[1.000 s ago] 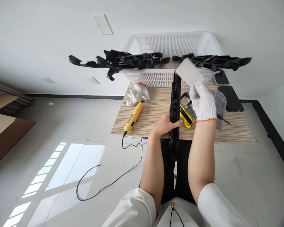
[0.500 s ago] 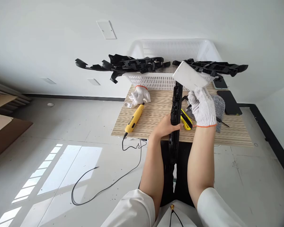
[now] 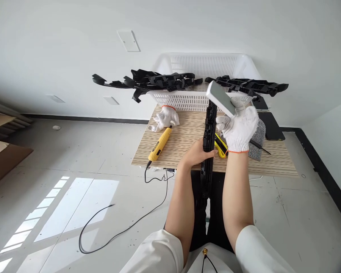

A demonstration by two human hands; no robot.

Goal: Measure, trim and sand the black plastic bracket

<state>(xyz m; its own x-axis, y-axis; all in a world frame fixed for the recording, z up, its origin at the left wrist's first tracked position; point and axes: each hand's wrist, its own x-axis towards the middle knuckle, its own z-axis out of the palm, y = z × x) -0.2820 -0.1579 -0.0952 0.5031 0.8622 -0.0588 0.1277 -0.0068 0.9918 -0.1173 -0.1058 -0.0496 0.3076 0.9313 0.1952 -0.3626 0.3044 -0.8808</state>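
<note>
Bare and ungloved, my left hand (image 3: 198, 153) is closed round a long black plastic part (image 3: 208, 136), which points away from me over the table's front edge. A white knit glove with an orange cuff covers my right hand (image 3: 238, 123). It grips a flat white rectangular object (image 3: 221, 99) with a greyish face, tilted above the far end of the black part. Beside the part, partly behind my right hand, lies a yellow utility knife (image 3: 221, 146). On the left of the table are a yellow corded tool (image 3: 160, 145) and another white glove (image 3: 166, 118).
Behind the table (image 3: 182, 146) stands a white slotted basket (image 3: 184, 101), with black plastic parts (image 3: 167, 81) across it. A grey cloth (image 3: 257, 146) and a black phone-like slab (image 3: 270, 126) lie at the right. A black cable (image 3: 130, 226) curls on the floor.
The white object has turned in my right hand, now showing its greyish face and thick edge. My right hand has shifted slightly left. My left hand keeps its hold on the black part.
</note>
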